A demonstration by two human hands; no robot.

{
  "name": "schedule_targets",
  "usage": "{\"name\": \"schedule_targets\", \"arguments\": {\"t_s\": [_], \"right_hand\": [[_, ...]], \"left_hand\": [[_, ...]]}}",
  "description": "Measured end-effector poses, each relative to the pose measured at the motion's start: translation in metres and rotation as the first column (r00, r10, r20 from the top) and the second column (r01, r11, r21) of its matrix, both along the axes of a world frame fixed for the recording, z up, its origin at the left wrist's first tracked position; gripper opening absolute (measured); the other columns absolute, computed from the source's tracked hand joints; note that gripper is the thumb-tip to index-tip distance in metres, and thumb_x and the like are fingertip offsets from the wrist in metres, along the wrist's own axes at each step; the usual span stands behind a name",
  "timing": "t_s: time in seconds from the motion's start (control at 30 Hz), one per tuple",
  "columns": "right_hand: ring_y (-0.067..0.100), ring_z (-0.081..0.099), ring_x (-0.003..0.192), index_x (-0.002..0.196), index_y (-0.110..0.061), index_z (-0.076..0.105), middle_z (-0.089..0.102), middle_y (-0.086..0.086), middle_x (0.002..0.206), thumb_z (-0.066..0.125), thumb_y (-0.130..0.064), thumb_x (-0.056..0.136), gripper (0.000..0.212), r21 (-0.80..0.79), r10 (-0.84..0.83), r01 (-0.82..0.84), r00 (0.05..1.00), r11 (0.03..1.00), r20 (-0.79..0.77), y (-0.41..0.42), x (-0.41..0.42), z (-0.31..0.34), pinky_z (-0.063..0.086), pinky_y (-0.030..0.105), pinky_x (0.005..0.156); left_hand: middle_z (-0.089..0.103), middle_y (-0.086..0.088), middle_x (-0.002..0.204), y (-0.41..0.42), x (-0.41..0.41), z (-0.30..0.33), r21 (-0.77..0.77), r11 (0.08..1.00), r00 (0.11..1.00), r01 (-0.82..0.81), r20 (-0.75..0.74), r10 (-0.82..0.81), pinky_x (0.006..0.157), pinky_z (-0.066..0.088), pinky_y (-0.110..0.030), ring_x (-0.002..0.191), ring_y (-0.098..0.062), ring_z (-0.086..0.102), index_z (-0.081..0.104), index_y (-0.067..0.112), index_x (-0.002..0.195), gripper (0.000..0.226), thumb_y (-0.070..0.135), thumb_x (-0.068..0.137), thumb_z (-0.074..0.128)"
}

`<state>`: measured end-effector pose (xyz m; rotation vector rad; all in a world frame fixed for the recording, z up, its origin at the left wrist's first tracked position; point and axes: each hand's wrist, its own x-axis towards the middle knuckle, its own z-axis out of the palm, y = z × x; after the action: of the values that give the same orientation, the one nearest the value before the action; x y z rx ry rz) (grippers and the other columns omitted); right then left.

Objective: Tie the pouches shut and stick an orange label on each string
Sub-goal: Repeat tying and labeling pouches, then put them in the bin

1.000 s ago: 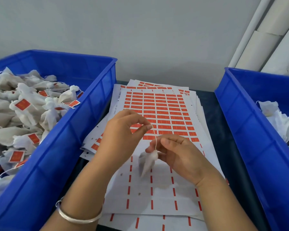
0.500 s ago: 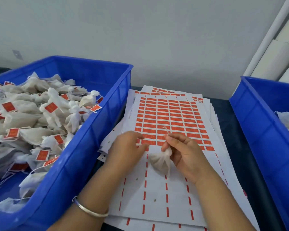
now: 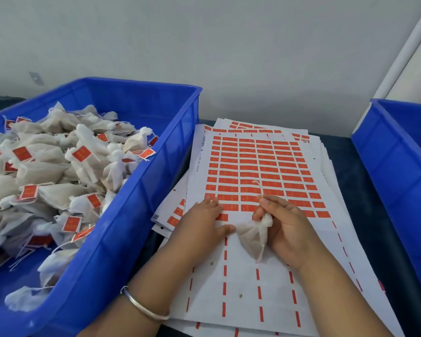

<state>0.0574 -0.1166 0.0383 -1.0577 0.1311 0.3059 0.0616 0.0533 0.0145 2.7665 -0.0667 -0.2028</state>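
Head: pouch (image 3: 253, 237) upright, neck upward

A single wide-angle view, worn on the head, looks forward and steeply down across the table (image 3: 365, 186) toward a pale wall (image 3: 204, 45) — close enough that both forearms enter from the bottom edge. The sheet of orange labels (image 3: 253, 166) sits centre, a blue bin (image 3: 141, 215) fills the left, another blue bin (image 3: 399, 166) is cut by the right edge.
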Motion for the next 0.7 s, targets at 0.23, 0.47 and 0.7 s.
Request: {"name": "schedule_targets", "arguments": {"t_s": [0.23, 0.47, 0.7], "right_hand": [[0.012, 0.062, 0.056, 0.07, -0.018, 0.077, 0.064, 0.005, 0.061, 0.065, -0.02, 0.07, 0.012, -0.032, 0.0, 0.001, 1.0, 0.999, 0.021, 0.001, -0.001, 0.0, 0.056, 0.025, 0.061], [0.012, 0.062, 0.056, 0.071, -0.019, 0.077, 0.064, 0.005, 0.061, 0.064, -0.023, 0.07, 0.013, -0.055, -0.005, 0.008, 0.999, 0.998, 0.045, 0.001, -0.005, 0.002, 0.056, 0.024, 0.06], [0.012, 0.062, 0.057, 0.074, -0.019, 0.078, 0.064, 0.004, 0.061, 0.065, -0.021, 0.071, 0.014, -0.049, -0.006, 0.008, 0.999, 0.999, 0.054, 0.0, -0.006, 0.001, 0.055, 0.025, 0.06]], "left_hand": [[0.023, 0.013, 0.153, 0.0, -0.005, 0.001, -0.037, 0.999, 0.998, -0.028, 0.049, 0.03, 0.106, 0.032, -0.033, 0.137, -0.012, 0.031, 0.03, 0.032, 0.144, 0.067, 0.06, 0.086, 0.047], [0.039, 0.014, 0.145, -0.003, -0.016, 0.002, -0.075, 0.995, 0.986, -0.068, 0.15, 0.079, 0.102, 0.038, -0.031, 0.127, -0.013, 0.045, 0.045, 0.034, 0.136, 0.054, 0.058, 0.087, 0.047], [0.034, 0.013, 0.148, -0.002, -0.011, -0.001, 0.02, 1.0, 0.991, 0.007, 0.135, -0.01, 0.106, 0.033, -0.032, 0.136, -0.01, 0.032, 0.04, 0.032, 0.139, 0.056, 0.057, 0.09, 0.042]]}}
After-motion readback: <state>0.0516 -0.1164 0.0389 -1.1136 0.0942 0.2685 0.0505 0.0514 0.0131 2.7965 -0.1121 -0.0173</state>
